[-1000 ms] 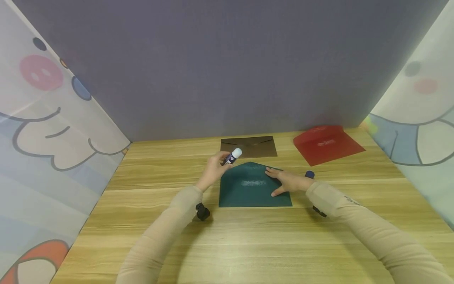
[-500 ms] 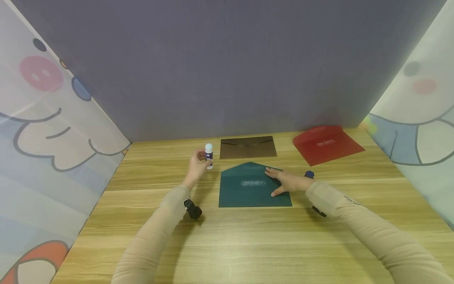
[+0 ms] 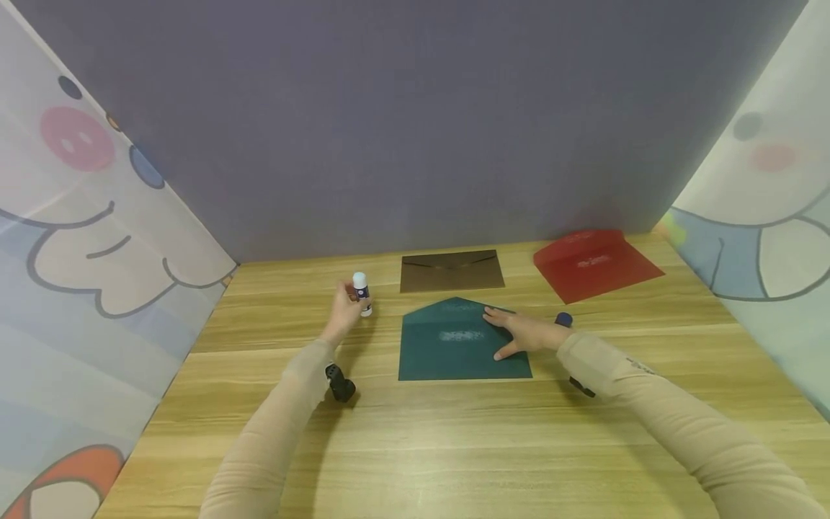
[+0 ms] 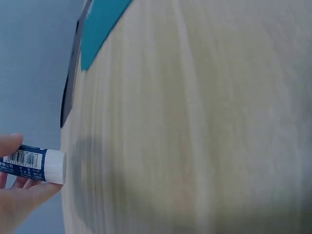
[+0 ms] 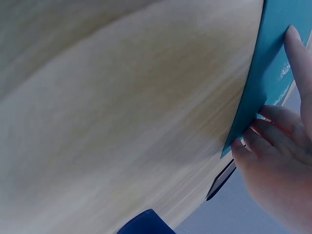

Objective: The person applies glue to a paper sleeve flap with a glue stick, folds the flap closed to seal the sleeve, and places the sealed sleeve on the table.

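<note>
My left hand grips a glue stick, white with a dark blue label, held upright left of the envelopes. In the left wrist view the barcode and white base of the glue stick show, close over the table. A dark green envelope lies flap up in the middle, with white glue smears on its body and flap. On its right side rests my right hand, fingers spread. The right wrist view shows the fingertips of that hand on the green envelope.
Behind the green envelope lies a brown envelope, its flap folded down. A red envelope with white smears lies at the back right, flap up. A blue cap stands beside my right wrist. A grey panel rises behind the wooden table.
My left hand has moved left and down with the glue stick, from over the green envelope to the table at its left, turning the stick upright. The right hand stays put.
</note>
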`<state>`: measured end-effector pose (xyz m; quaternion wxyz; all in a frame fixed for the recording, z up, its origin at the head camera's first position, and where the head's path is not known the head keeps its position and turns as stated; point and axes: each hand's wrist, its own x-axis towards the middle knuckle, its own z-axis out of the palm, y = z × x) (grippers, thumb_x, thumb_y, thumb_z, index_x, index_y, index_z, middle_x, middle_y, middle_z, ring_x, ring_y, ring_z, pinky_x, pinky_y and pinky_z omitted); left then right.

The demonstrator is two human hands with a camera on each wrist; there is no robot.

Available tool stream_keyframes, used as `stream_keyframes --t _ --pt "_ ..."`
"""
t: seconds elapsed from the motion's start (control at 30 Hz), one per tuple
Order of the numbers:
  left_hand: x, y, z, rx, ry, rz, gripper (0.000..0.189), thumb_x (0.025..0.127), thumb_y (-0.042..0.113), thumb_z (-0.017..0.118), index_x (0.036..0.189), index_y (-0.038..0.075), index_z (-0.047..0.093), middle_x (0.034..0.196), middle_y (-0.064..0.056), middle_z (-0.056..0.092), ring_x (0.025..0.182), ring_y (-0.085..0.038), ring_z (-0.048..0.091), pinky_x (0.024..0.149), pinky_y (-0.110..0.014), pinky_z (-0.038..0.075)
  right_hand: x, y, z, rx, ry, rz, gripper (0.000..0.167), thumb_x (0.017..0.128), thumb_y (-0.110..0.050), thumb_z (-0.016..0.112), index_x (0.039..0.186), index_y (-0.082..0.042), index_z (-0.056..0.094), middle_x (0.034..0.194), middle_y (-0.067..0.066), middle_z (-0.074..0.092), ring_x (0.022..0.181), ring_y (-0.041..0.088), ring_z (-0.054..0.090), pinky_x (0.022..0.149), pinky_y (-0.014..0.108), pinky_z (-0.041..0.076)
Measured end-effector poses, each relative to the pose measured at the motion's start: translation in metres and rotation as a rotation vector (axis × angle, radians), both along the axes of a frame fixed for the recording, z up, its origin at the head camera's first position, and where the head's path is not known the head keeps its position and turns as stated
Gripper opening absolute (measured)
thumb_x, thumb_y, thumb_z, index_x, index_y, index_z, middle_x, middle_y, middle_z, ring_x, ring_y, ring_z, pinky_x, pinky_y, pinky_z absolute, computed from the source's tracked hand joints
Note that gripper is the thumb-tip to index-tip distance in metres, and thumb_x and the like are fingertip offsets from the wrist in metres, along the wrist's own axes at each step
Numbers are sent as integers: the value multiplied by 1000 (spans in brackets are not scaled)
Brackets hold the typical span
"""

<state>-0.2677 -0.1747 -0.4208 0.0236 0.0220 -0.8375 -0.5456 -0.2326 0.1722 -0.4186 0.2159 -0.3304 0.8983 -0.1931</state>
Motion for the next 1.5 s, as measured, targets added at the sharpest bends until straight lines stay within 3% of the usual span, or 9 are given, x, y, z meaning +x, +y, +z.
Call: stream_keyframes --t 0.33,0.7,0.93,1.2,1.37,1.5 --pt "-1 -8 -6 -64 7 -29 40 81 -4 57 109 -10 28 107 -25 41 97 -32 43 85 -42 40 0 0 -1 -6 -4 3 83 75 -30 69 136 6 24 142 25 15 126 41 22 96 48 32" --pt "1 -7 -5 -107 10 -70 38 81 -7 56 108 -6 28 105 -26 43 98 -36 47 84 -43 43 2 0 0 -5 -29 -8 83 76 -26 68 137 6 22 144 24 12 128 41 19 97 47 32" --pt "2 -10 -8 -127 49 -83 39 80 -6 57 107 -8 28 103 -25 43 93 -34 47 79 -41 44 0 0 -2 4 -22 -11 84 75 -29 68 137 5 22 143 24 12 127 42 19 97 48 32" --pt "3 -16 -9 -127 14 -71 45 83 -1 58 113 -8 26 109 -25 41 97 -37 48 81 -42 45 1 -1 -1 -7 -33 -7 84 76 -29 68 137 6 21 143 25 11 127 42 18 97 48 32" --pt "6 -17 -6 -102 11 -79 58 82 1 59 124 -7 20 114 -26 38 101 -36 45 84 -44 43 2 -1 0 -13 -37 -8 84 76 -28 68 137 5 21 143 24 11 128 42 17 97 47 33" --pt "12 -15 -2 -74 69 -71 78 79 2 63 135 -1 9 125 -26 27 116 -38 32 93 -49 35 2 0 1 -9 -37 -11 84 76 -29 68 137 5 21 144 24 11 128 42 17 97 48 32"
